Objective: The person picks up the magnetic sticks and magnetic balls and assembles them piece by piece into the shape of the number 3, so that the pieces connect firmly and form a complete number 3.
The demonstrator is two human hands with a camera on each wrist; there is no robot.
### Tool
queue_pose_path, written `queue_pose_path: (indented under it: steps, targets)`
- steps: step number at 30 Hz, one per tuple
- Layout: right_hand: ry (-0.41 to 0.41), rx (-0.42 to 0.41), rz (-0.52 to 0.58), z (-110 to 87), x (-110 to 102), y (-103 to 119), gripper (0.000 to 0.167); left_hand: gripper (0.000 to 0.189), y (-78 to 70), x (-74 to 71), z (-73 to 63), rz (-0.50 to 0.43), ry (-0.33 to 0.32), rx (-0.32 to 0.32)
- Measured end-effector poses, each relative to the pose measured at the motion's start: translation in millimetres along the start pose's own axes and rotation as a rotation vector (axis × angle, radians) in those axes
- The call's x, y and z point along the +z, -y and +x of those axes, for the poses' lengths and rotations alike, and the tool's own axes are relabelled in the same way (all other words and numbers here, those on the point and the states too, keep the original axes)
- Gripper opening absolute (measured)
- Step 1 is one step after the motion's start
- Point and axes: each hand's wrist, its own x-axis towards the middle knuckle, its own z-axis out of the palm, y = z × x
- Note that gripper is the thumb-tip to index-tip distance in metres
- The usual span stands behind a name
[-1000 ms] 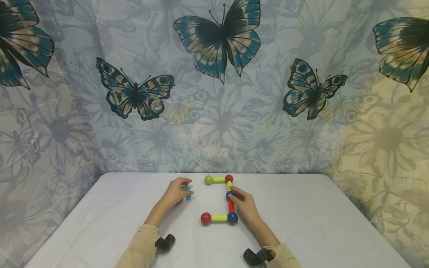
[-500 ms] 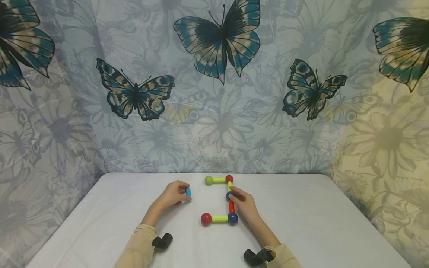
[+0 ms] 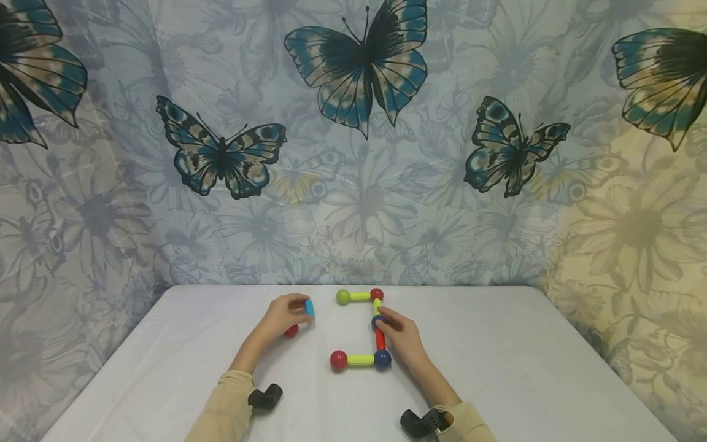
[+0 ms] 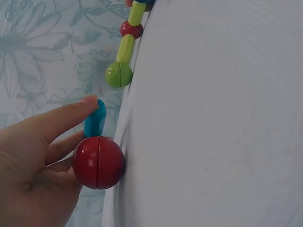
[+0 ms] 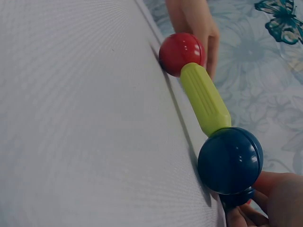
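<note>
My left hand (image 3: pixel 284 313) pinches a short light-blue rod (image 3: pixel 309 308) between thumb and fingertips. Just behind that hand, a loose red ball (image 3: pixel 291 331) rests on the table; the left wrist view shows this ball large, in front of the fingers. My right hand (image 3: pixel 405 336) grips the middle blue ball (image 3: pixel 376 322) of a bracket-shaped chain, covering part of it. From there a yellow-green rod leads back to a red ball (image 3: pixel 377 294), then another rod and a green ball (image 3: pixel 343 297). Toward the front, a red rod (image 3: pixel 380 339) joins a larger-looking blue ball (image 3: pixel 382 359).
The chain's front arm is a yellow-green rod (image 3: pixel 361 360) ending in a red ball (image 3: pixel 339 360). Everything lies on a white-covered table (image 3: pixel 497 344). Behind its far edge hangs a butterfly-print cloth (image 3: pixel 353 215). Each wrist carries a black camera.
My left fingers have closed on the light-blue rod and shifted it slightly back, away from me. More of the loose red ball now shows. The right hand and chain have stayed put.
</note>
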Motion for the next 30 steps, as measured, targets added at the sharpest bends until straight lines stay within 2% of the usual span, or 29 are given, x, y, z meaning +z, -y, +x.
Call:
queue_pose_path:
  steps: [5, 12, 19, 30]
  targets:
    - [0.009, 0.006, 0.001, 0.7, 1, -2, 0.04, 0.054, -1.6, -1.0, 1.2, -0.122, -0.009, -0.009]
    - [0.006, 0.009, 0.006, 0.4, 0, -2, 0.04, 0.056, -5.3, -3.1, 1.0, -0.231, 0.037, -0.038]
    - [0.012, 0.001, 0.009, -0.4, 0, -1, 0.04, 0.056, -10.2, -1.0, 2.4, -0.217, 0.083, -0.003]
    - [0.016, 0.01, -0.01, -2.0, 0, 1, 0.04, 0.051, -24.2, 18.4, 2.4, -0.183, 0.172, 0.052]
